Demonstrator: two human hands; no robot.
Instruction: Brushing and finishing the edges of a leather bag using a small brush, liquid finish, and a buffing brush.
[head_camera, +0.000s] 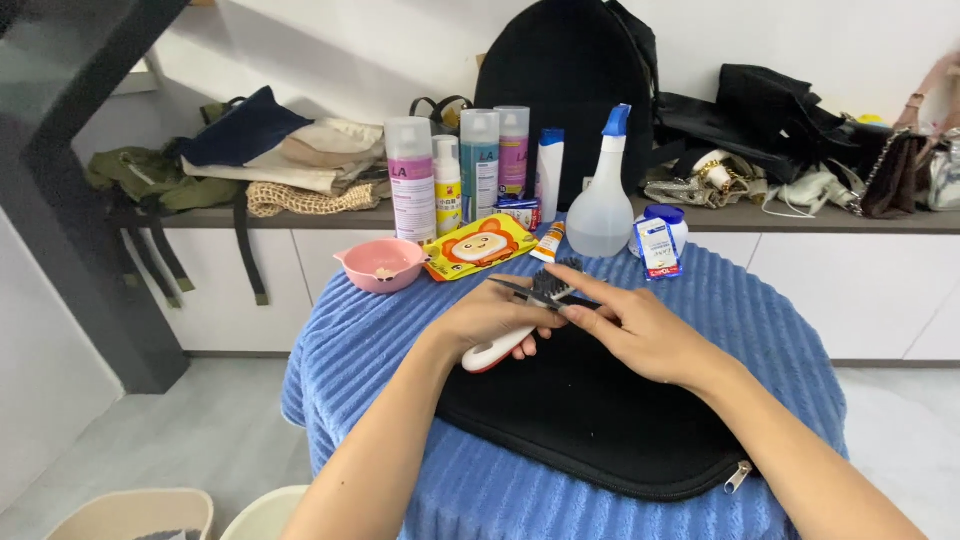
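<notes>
Above the black pouch (590, 420), a brush (520, 320) (bristles up-right, handle down-left) is gripped by the left hand (490, 318) and pinched by the right hand (640, 330).

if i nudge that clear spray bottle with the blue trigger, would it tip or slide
The spray bottle probably slides rather than tips: its base is wide, its neck narrow. The ribbed blue cloth may grip it, though. It looks like thin translucent plastic, so likely light; how full it is cannot be told.
</notes>
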